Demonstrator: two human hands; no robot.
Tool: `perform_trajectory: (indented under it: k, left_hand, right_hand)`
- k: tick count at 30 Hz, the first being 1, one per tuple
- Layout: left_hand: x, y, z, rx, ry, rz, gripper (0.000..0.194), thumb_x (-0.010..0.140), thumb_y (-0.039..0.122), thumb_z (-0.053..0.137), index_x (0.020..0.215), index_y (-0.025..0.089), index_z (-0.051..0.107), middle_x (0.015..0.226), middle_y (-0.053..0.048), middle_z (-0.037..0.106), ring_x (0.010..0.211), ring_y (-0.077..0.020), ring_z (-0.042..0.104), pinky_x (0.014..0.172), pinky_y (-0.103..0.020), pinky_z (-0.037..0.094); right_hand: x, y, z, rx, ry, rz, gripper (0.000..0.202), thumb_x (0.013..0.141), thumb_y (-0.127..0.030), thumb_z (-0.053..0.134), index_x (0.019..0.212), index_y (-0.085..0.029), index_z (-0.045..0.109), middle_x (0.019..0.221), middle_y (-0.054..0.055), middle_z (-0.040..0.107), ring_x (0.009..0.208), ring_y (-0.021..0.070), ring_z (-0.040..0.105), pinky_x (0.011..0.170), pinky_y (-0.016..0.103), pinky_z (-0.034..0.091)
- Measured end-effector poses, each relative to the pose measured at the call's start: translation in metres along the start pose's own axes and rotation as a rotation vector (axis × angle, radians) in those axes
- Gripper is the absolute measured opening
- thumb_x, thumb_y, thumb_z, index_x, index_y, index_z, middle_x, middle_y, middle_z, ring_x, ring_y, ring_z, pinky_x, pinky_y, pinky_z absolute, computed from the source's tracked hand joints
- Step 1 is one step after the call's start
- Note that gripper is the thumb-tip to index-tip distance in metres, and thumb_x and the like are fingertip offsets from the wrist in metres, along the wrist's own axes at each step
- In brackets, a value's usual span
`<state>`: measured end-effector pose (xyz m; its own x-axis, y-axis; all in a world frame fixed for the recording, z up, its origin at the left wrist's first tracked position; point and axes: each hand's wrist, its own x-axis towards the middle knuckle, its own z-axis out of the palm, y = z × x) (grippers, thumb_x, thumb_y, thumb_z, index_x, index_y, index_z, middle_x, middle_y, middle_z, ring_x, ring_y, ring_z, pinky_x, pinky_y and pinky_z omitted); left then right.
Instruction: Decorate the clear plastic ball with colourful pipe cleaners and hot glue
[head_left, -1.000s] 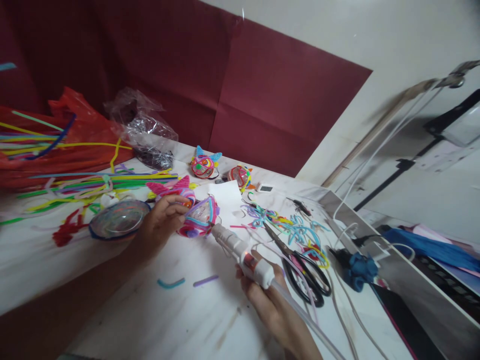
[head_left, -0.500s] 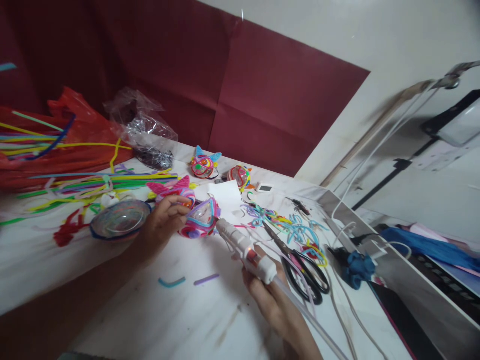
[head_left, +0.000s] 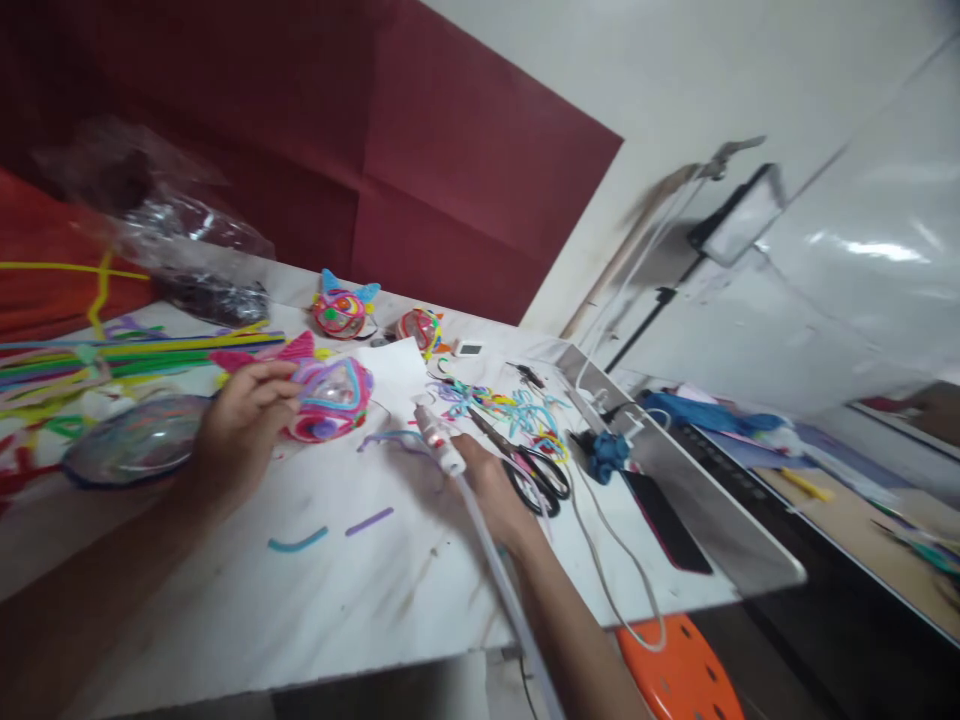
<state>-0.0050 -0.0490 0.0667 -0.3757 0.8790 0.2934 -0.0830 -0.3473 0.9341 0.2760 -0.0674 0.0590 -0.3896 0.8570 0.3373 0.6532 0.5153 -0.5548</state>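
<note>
My left hand [head_left: 251, 415] grips the near side of a clear round ornament [head_left: 330, 400] trimmed with pink, blue and purple fuzzy stems, with pink ear-like points behind it. In my right hand [head_left: 480, 480] is a white glue gun [head_left: 439, 438], a pale stick trailing from its rear toward me. The gun's tip is to the right of the ornament, apart from it. Black-handled scissors [head_left: 536, 480] lie just right of my right hand. A short blue stem piece [head_left: 298, 541] and a purple one [head_left: 369, 521] rest on the white table [head_left: 337, 620].
Two more decorated balls [head_left: 339, 312] [head_left: 420, 330] stand at the back. Stem bundles [head_left: 187, 350], a clear bowl-like piece [head_left: 139, 440] and plastic bags [head_left: 187, 230] are at left. Cut stem scraps [head_left: 517, 405], cables, a dark phone [head_left: 666, 522] and an orange stool [head_left: 682, 670] are at right.
The view has swung to the right. The glue gun's tip has moved away from the ornament, which my left hand still holds.
</note>
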Motion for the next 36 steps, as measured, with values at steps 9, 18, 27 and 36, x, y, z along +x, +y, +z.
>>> perform_trajectory:
  k: [9,18,27,36]
  left_hand:
    - [0.003,0.001,0.002,-0.045,0.06,0.025,0.043,0.054,0.021,0.074,0.096,0.023,0.064,0.084,0.003,0.066,0.073,-0.0118,0.057,0.054,-0.018,0.039]
    - [0.002,-0.008,0.001,-0.059,0.024,0.014,0.042,0.058,0.02,0.075,0.098,0.024,0.063,0.084,0.004,0.065,0.076,-0.0124,0.057,0.059,-0.02,0.041]
    - [0.0,-0.006,0.0,-0.002,-0.031,-0.018,0.041,0.064,0.022,0.074,0.102,0.025,0.06,0.082,0.004,0.065,0.077,-0.0148,0.059,0.061,-0.023,0.042]
    - [-0.011,-0.006,0.001,0.071,-0.151,-0.022,0.036,0.073,0.024,0.067,0.107,0.022,0.056,0.084,0.002,0.066,0.068,-0.0128,0.057,0.057,-0.021,0.043]
  right_hand:
    - [0.008,0.009,0.034,-0.341,-0.176,0.038,0.023,0.084,-0.026,0.064,0.105,-0.019,0.063,0.105,0.009,0.063,0.089,0.0231,0.063,0.077,0.033,0.05]
    - [0.028,0.021,0.009,-0.419,0.115,0.018,0.014,0.093,-0.017,0.058,0.101,-0.015,0.069,0.101,0.013,0.07,0.093,0.0229,0.065,0.082,0.033,0.049]
    - [0.069,0.054,0.01,-0.414,0.173,0.079,0.031,0.084,-0.004,0.063,0.057,-0.017,0.055,0.056,-0.001,0.059,0.058,0.0129,0.057,0.064,0.027,0.04]
    - [0.065,0.026,-0.003,-0.06,0.343,-0.036,0.03,0.097,-0.036,0.053,0.072,-0.024,0.065,0.06,0.001,0.062,0.058,0.0187,0.059,0.056,0.03,0.043]
